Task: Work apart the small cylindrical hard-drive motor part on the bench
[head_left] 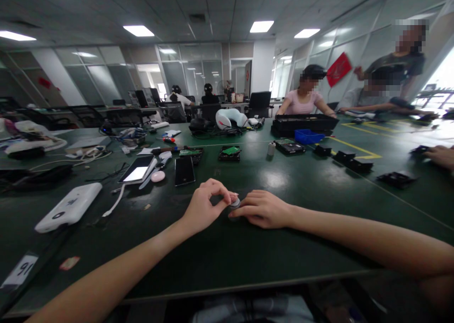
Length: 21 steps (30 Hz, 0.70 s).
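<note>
A small round silvery piece (235,203) sits between my two hands, low over the green table (213,257). My left hand (209,202) pinches it from the left with thumb and forefinger. From the right, my right hand (264,208) has its fingers bent together around the piece's other side, its palm low near the tabletop. Beyond my hands lie a hard drive with a green board (230,151), a black phone (185,171) and a small metal cylinder (271,148).
On the left are a white power bank (69,207), cables and a pink round object (158,176). At the right stand black brackets (353,162), a blue bin (308,136) and a black tray (305,124). People sit across the table; another person's hand (441,156) is at the right edge.
</note>
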Motion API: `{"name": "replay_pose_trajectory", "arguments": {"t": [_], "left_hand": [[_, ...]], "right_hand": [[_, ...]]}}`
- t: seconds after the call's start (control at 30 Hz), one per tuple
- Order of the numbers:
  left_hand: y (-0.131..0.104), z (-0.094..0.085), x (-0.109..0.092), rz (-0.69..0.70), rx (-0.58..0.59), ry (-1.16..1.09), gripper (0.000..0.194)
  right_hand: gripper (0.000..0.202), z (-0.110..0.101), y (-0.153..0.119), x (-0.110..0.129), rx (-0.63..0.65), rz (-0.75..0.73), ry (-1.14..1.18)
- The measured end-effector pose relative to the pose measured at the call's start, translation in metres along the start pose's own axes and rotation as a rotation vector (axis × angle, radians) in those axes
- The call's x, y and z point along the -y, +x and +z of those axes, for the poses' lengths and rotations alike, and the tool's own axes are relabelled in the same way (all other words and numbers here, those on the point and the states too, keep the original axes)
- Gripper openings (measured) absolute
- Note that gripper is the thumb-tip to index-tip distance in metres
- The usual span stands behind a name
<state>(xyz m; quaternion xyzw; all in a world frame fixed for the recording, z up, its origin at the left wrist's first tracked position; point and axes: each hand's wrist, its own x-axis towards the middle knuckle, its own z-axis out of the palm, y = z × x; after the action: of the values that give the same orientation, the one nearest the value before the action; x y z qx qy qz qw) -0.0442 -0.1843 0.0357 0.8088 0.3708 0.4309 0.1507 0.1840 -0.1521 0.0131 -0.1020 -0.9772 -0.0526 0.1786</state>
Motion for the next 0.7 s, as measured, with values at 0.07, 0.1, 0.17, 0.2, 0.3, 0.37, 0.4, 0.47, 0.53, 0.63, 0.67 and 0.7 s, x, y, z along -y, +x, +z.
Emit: {"name": "replay_pose_trajectory", "arguments": {"t": [0.07, 0.1, 0.17, 0.2, 0.3, 0.37, 0.4, 0.47, 0.53, 0.63, 0.67, 0.7], "left_hand": [[-0.0007, 0.0008, 0.0001, -0.007, 0.014, 0.000, 0.009], [-0.0011, 0.0012, -0.0001, -0.018, 0.018, -0.008, 0.006], [-0.0018, 0.0015, -0.0012, -0.046, 0.017, -0.023, 0.010], [-0.0020, 0.0016, -0.0018, -0.055, 0.016, -0.022, 0.012], [-0.0020, 0.0022, -0.0029, -0.058, 0.005, -0.011, 0.015], [-0.0017, 0.0030, -0.0023, -0.069, -0.015, -0.010, 0.022], [-0.0015, 0.0033, -0.0017, -0.078, -0.024, -0.007, 0.027], [-0.0009, 0.0036, -0.0011, -0.082, -0.031, 0.017, 0.027], [0.0000, 0.0029, -0.0017, -0.068, -0.030, 0.041, 0.019], [0.0018, 0.0007, -0.0048, -0.050, -0.027, 0.034, 0.014], [0.0024, 0.0000, -0.0061, -0.047, -0.025, 0.023, 0.014], [0.0029, -0.0006, -0.0074, -0.046, -0.020, 0.013, 0.015]], "right_hand": [[0.040, -0.0005, 0.0002, -0.0001, 0.003, 0.001, -0.003], [0.040, -0.0006, 0.0002, -0.0001, 0.002, 0.001, -0.006], [0.040, -0.0005, 0.0003, -0.0002, 0.001, 0.001, -0.007], [0.041, -0.0003, 0.0003, -0.0002, -0.001, 0.002, -0.008], [0.041, 0.0005, 0.0004, -0.0001, -0.009, 0.002, -0.012], [0.041, 0.0006, 0.0004, 0.0002, -0.008, -0.001, -0.014], [0.040, 0.0004, 0.0004, 0.0004, -0.005, -0.002, -0.014], [0.040, -0.0001, 0.0004, 0.0008, -0.002, -0.001, -0.013], [0.040, -0.0006, 0.0004, 0.0010, 0.003, 0.002, -0.008], [0.040, -0.0007, 0.0005, 0.0006, 0.005, 0.003, 0.000], [0.040, -0.0005, 0.0005, 0.0003, 0.005, 0.002, -0.002], [0.040, -0.0004, 0.0005, 0.0002, 0.005, 0.004, -0.006]]}}
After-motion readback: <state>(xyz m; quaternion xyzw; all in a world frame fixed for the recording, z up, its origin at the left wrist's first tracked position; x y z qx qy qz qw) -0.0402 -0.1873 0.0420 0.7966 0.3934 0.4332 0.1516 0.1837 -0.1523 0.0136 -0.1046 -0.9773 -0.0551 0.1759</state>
